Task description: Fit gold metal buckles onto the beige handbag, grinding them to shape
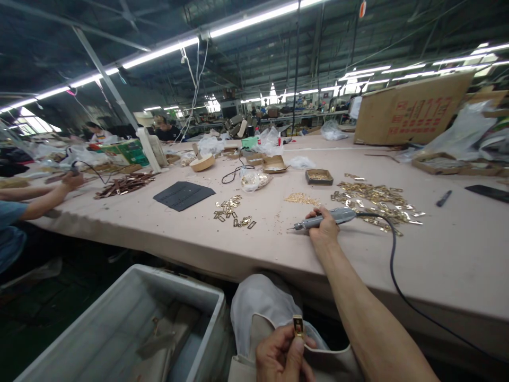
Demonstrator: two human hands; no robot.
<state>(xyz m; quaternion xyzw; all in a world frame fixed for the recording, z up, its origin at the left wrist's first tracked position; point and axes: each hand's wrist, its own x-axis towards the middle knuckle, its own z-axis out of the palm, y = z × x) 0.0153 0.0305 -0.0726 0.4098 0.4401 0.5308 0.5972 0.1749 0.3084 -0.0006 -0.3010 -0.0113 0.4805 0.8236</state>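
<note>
My right hand [326, 229] is wrapped round a grey electric screwdriver [344, 215], its thin bit pointing left, close above the table by a scatter of tiny gold screws [301, 199]. Low in the view, over my lap, my left hand [280, 353] pinches a small gold metal clasp [298, 326] at the edge of a beige piece of material [260, 331]. Whether the clasp is joined to that piece I cannot tell. Flat gold frames [228, 208] lie in a loose group left of the screws. A larger heap of gold plates [371, 197] spreads beyond my right hand.
A grey plastic bin [217, 305] with beige pieces inside stands at lower left. On the table are a black sheet [183, 196], a small tray [319, 178] and a cardboard box [409, 114]. The screwdriver's black cable [393, 254] trails right. A co-worker's hand [72, 180] is at far left.
</note>
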